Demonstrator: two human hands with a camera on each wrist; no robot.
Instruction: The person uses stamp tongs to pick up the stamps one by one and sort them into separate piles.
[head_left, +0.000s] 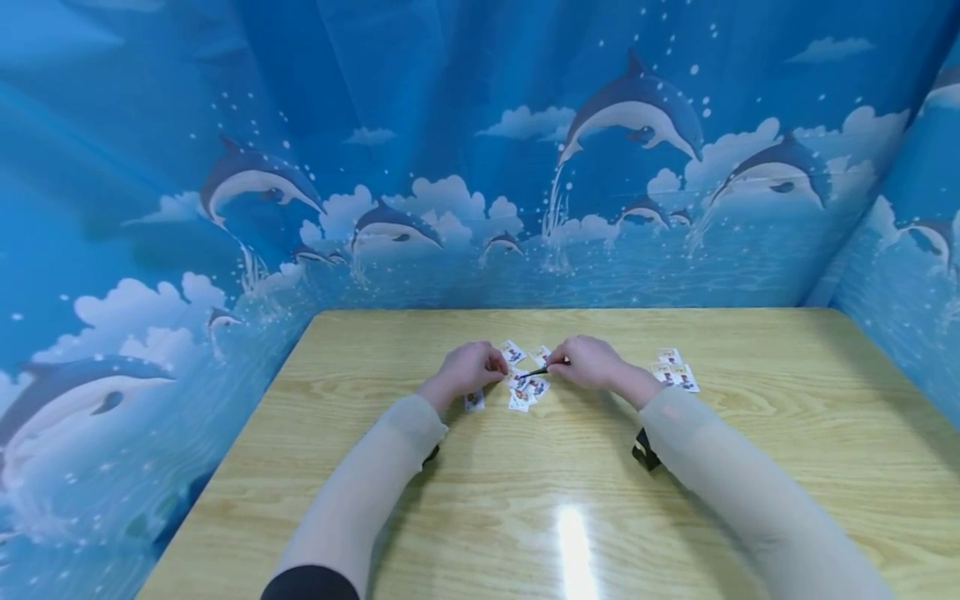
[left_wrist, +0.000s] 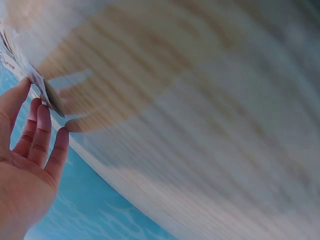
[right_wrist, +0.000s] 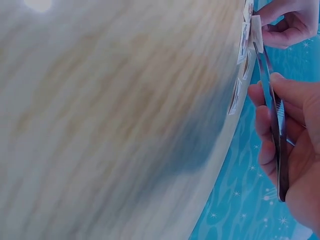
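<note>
My left hand (head_left: 472,367) pinches a small white picture card (right_wrist: 257,34) by its edge, tilted up from the table. Thumb and fingertips of that hand (left_wrist: 32,167) meet at the card in the left wrist view. Dark metal tweezers (right_wrist: 280,145) lie in my right hand (head_left: 587,363), held between thumb and curled fingers. The tweezers' tips point left and reach the raised card in the right wrist view. Several small printed cards (head_left: 520,400) lie scattered and partly overlapping between and below the two hands.
Beside the right forearm lies a group of several similar cards (head_left: 684,378). One card (head_left: 474,402) sits under the left wrist. The wooden table (head_left: 495,517) ends at a blue dolphin-print curtain (head_left: 465,167) behind and at the sides.
</note>
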